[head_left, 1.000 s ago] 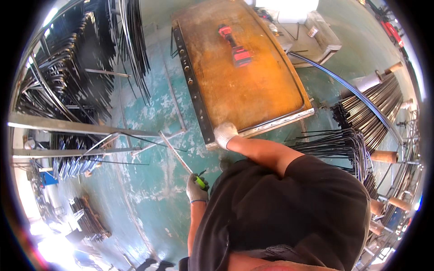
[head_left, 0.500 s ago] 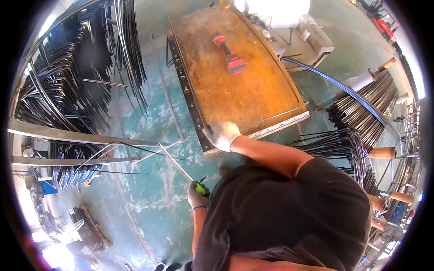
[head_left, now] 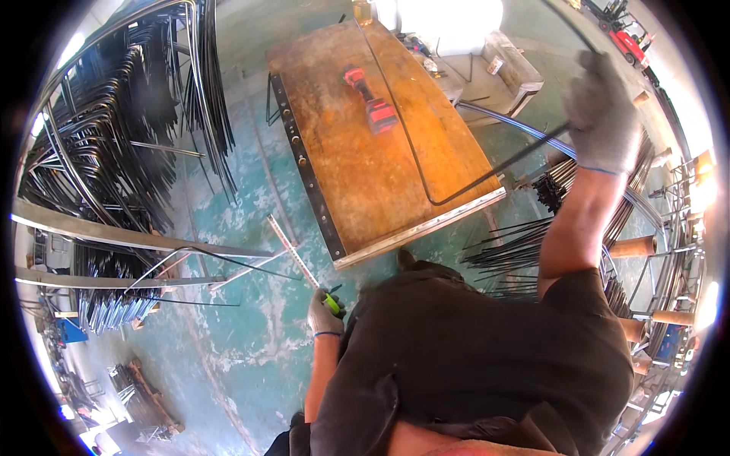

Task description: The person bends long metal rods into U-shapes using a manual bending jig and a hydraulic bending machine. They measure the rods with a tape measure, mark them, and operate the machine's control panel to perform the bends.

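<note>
My gloved left hand point(head_left: 325, 315) is closed around a green tape measure point(head_left: 331, 303). Its pale blade point(head_left: 293, 251) sticks out stiffly, up and to the left, over the floor. Raised at the right, my gloved right hand point(head_left: 604, 114) grips a dark bent metal rod point(head_left: 498, 169). The rod runs from the hand down to the near right corner of the wooden table point(head_left: 334, 175), bends there, and continues along the tabletop to the far end. A red and black cordless power tool point(head_left: 371, 102) lies on the table, left of the rod.
Racks of bent black rods point(head_left: 114, 129) stand at the left, with grey beams point(head_left: 137, 234) jutting toward me. More rod bundles point(head_left: 525, 235) stick out at the right. Behind the table is a worn armchair point(head_left: 513, 68); a red forklift point(head_left: 627, 45) stands far right.
My right hand has gone from the table's near left corner up to the far right, now gripping the bent rod. The rod has shifted across the tabletop. My left hand keeps the tape measure.
</note>
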`<state>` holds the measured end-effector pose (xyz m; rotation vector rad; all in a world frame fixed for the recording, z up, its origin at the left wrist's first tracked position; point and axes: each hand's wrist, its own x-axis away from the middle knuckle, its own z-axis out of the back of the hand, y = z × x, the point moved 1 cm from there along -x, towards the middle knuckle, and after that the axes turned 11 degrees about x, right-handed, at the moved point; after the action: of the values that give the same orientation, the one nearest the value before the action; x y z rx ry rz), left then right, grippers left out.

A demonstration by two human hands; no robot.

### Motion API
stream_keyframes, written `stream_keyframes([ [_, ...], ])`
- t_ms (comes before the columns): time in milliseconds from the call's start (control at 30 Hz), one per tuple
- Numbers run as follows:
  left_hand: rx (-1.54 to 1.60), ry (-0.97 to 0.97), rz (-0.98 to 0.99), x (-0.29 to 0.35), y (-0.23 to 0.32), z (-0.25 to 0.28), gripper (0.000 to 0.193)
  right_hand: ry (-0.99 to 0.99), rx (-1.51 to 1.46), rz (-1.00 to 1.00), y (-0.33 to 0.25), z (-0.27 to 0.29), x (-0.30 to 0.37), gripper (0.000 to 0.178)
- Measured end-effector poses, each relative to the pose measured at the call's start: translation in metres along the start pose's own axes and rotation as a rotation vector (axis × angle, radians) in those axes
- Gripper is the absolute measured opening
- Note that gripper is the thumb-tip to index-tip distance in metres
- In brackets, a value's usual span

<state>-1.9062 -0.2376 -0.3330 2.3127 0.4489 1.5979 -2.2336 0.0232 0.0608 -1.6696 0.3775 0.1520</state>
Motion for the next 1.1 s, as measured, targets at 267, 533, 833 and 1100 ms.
stream_keyframes([
  [267, -0.066, 0.023, -0.024, -0.009, 0.008, -0.004, 0.023, 0.014, -0.350, -0.080, 0.000, 0.036, -0.002, 0.031],
  [533, -0.098, 0.040, -0.097, -0.003, 0.010, -0.014, 0.026, -0.442, -0.831, -0.332, 0.165, 0.031, -0.005, 0.034],
  [833, -0.077, 0.199, -0.129, 0.021, 0.012, 0.000, 0.026, -0.372, -1.001, -0.554, 0.335, 0.086, 0.010, 0.041],
  [1100, -0.086, 0.178, -0.105, 0.040, 0.005, -0.013, 0.019, 0.218, -0.005, -1.024, 0.439, 0.122, 0.018, 0.037],
])
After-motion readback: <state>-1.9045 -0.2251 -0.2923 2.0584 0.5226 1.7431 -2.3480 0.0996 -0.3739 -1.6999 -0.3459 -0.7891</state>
